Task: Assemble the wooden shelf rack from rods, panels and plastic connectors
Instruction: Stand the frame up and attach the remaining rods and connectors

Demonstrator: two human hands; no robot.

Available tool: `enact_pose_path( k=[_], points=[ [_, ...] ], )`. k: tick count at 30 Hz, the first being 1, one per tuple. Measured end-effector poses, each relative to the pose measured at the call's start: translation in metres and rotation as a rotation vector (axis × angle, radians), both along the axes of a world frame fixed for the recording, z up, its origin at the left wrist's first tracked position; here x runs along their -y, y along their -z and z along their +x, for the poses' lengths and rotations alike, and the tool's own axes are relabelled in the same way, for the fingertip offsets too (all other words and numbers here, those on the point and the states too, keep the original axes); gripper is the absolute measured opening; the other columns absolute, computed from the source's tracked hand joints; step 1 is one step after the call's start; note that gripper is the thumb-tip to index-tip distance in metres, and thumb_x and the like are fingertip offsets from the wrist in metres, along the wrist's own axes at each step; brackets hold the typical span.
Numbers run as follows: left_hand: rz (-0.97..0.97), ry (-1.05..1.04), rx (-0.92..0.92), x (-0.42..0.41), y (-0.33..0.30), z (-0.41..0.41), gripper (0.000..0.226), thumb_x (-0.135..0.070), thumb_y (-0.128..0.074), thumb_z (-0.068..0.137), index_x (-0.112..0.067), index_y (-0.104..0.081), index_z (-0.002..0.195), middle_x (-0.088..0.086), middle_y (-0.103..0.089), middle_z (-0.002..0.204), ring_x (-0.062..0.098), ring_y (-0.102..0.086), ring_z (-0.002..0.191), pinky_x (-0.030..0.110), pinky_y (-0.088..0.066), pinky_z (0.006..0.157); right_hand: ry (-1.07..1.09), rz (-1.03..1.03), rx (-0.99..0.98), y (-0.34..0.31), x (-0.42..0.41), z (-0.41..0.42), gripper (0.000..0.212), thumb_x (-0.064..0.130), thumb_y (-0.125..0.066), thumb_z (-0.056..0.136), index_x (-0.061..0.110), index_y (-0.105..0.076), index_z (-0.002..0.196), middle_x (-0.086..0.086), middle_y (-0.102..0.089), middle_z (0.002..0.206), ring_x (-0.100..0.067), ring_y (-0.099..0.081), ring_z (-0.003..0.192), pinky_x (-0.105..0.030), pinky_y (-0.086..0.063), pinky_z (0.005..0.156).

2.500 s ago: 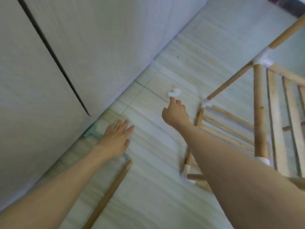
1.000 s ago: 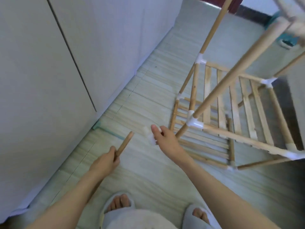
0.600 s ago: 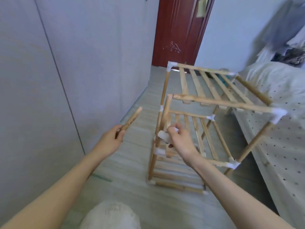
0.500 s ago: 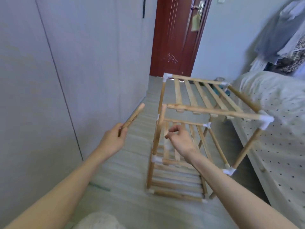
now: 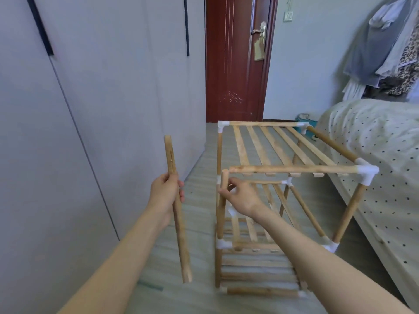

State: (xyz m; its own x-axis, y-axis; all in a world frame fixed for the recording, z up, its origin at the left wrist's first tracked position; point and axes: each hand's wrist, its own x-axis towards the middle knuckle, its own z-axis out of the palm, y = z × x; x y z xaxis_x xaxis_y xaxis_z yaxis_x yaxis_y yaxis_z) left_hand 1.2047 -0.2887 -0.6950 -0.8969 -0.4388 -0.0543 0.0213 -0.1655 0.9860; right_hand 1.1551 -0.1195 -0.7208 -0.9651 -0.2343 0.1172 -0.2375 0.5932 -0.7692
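Note:
The wooden shelf rack [image 5: 292, 171] stands on the floor with slatted tiers and white plastic corner connectors [image 5: 366, 174]. At its near left corner, the upright post's bare top [image 5: 224, 177] and the front top rod's bare end [image 5: 233, 170] sit close together, apart. My right hand [image 5: 240, 197] is at that post just below its top, thumb and forefinger touching it, fingers curled. A bit of white plastic connector [image 5: 231, 210] shows under the palm. My left hand [image 5: 166, 192] grips a loose wooden rod [image 5: 178, 209] upright, left of the rack.
Grey wardrobe doors [image 5: 90, 109] run along the left. A bed [image 5: 374, 143] with a dotted cover lies close on the right of the rack. A dark red door [image 5: 235, 64] closes the far end. Clothes [image 5: 390, 46] hang above the bed.
I picked the connector and the rod up from the floor and my view rose to the rack. The rod swung upright, and my right hand moved to the near left post.

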Motion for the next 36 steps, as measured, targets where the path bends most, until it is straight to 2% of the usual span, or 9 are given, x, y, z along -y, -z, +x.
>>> enact_pose_path(
  k=[5, 10, 16, 21, 24, 27, 29, 32, 36],
  points=[
    [0.208, 0.052, 0.019, -0.013, 0.008, -0.007, 0.006, -0.010, -0.042, 0.098, -0.006, -0.046, 0.095, 0.010, -0.051, 0.074, 0.018, -0.051, 0.056, 0.023, -0.050, 0.043, -0.213, 0.038, 0.092, -0.010, -0.054, 0.018, 0.019, 0.023, -0.061, 0.089, 0.004, -0.061, 0.091, -0.008, -0.062, 0.095, -0.021, -0.057, 0.096, -0.033, -0.042, 0.091],
    [0.323, 0.195, 0.072, -0.033, 0.011, -0.015, 0.022, -0.018, -0.042, 0.100, 0.001, -0.051, 0.104, 0.013, -0.066, 0.088, 0.018, -0.068, 0.064, 0.028, -0.056, 0.050, -0.226, 0.086, 0.112, -0.018, -0.104, 0.037, 0.008, 0.022, -0.066, 0.078, 0.020, -0.070, 0.071, 0.000, -0.065, 0.084, -0.007, -0.058, 0.084, -0.024, -0.042, 0.079],
    [0.257, 0.269, 0.073, -0.066, 0.020, -0.026, 0.022, -0.025, -0.042, 0.100, -0.011, -0.044, 0.117, 0.006, -0.072, 0.084, 0.011, -0.058, 0.056, 0.016, -0.044, 0.042, -0.009, -0.007, 0.095, -0.011, -0.174, 0.054, 0.009, 0.015, -0.066, 0.079, 0.016, -0.075, 0.080, 0.004, -0.071, 0.081, -0.001, -0.059, 0.080, -0.017, -0.038, 0.075],
    [0.373, 0.399, -0.002, -0.091, 0.015, -0.027, 0.009, -0.013, -0.057, 0.092, -0.006, -0.054, 0.087, 0.011, -0.072, 0.072, 0.018, -0.071, 0.066, 0.023, -0.054, 0.053, 0.316, 0.199, 0.041, 0.005, -0.209, 0.061, 0.028, 0.042, -0.053, 0.089, 0.024, -0.071, 0.076, 0.001, -0.066, 0.074, -0.013, -0.054, 0.070, -0.020, -0.038, 0.059],
    [0.429, 0.429, -0.080, -0.100, 0.014, -0.027, 0.006, -0.006, -0.059, 0.089, -0.005, -0.053, 0.090, 0.014, -0.073, 0.078, 0.025, -0.072, 0.081, 0.029, -0.057, 0.061, 0.346, 0.309, 0.270, 0.005, -0.212, 0.063, 0.052, 0.057, -0.041, 0.091, 0.014, -0.067, 0.079, 0.001, -0.071, 0.068, -0.013, -0.065, 0.070, -0.026, -0.051, 0.067],
    [0.494, 0.389, -0.140, -0.102, 0.014, -0.029, 0.009, -0.004, -0.058, 0.089, -0.007, -0.052, 0.094, 0.015, -0.073, 0.084, 0.026, -0.071, 0.086, 0.030, -0.057, 0.064, 0.102, 0.370, 0.536, 0.002, -0.204, 0.071, 0.041, 0.048, -0.043, 0.094, 0.015, -0.064, 0.084, 0.004, -0.072, 0.068, -0.003, -0.066, 0.066, -0.024, -0.053, 0.077],
    [0.536, 0.375, -0.162, -0.101, 0.012, -0.030, 0.007, -0.004, -0.058, 0.089, -0.008, -0.053, 0.093, 0.017, -0.073, 0.090, 0.025, -0.071, 0.088, 0.029, -0.057, 0.063, -0.016, 0.193, 0.479, 0.003, -0.191, 0.073, 0.031, 0.044, -0.049, 0.093, 0.017, -0.062, 0.096, 0.005, -0.072, 0.070, 0.001, -0.064, 0.062, -0.011, -0.047, 0.064],
    [0.547, 0.423, -0.186, -0.102, 0.012, -0.031, 0.006, -0.005, -0.058, 0.089, -0.006, -0.055, 0.093, 0.019, -0.071, 0.098, 0.026, -0.070, 0.093, 0.028, -0.057, 0.065, -0.018, -0.412, 0.360, -0.002, -0.167, 0.068, 0.049, 0.056, -0.053, 0.082, 0.018, -0.059, 0.112, -0.004, -0.073, 0.092, -0.008, -0.063, 0.067, -0.016, -0.049, 0.064],
    [0.421, 0.501, -0.194, -0.105, 0.008, -0.029, 0.026, -0.016, -0.063, 0.086, -0.004, -0.058, 0.108, 0.015, -0.070, 0.105, 0.025, -0.068, 0.098, 0.027, -0.057, 0.070, 0.067, -1.101, 0.248, -0.020, -0.130, 0.056, 0.027, 0.040, -0.057, 0.090, 0.036, -0.074, 0.070, 0.002, -0.072, 0.083, -0.003, -0.065, 0.062, -0.024, -0.049, 0.053]
  ],
)
